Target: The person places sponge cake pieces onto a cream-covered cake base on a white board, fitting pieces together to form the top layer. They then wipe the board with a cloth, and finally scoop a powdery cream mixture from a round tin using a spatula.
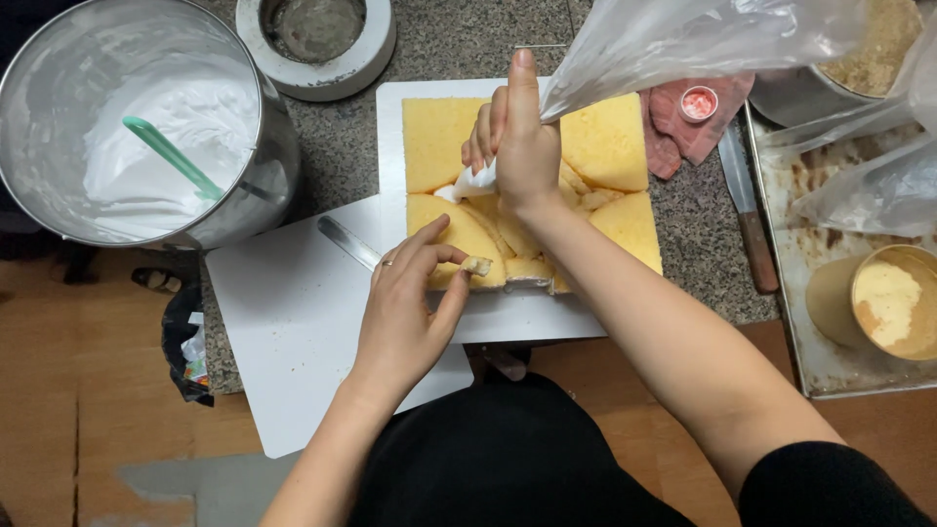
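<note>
A yellow sponge cake (607, 146) cut into pieces lies on a white board (390, 146). My right hand (522, 146) grips a clear piping bag (673, 44) of white cream, its tip down over a gap between cake pieces. My left hand (405, 307) rests at the cake's near edge and pinches a small scrap of cake (477, 264) between thumb and forefinger. A ring sits on one finger of that hand.
A large steel pot (59, 88) of white cream with a green spatula (171, 156) stands at left. A palette knife (348, 241) lies on a second white board (283, 322). A knife (747, 210), pink cloth (698, 132), dirty tray (830, 244) and round tin (893, 301) are at right.
</note>
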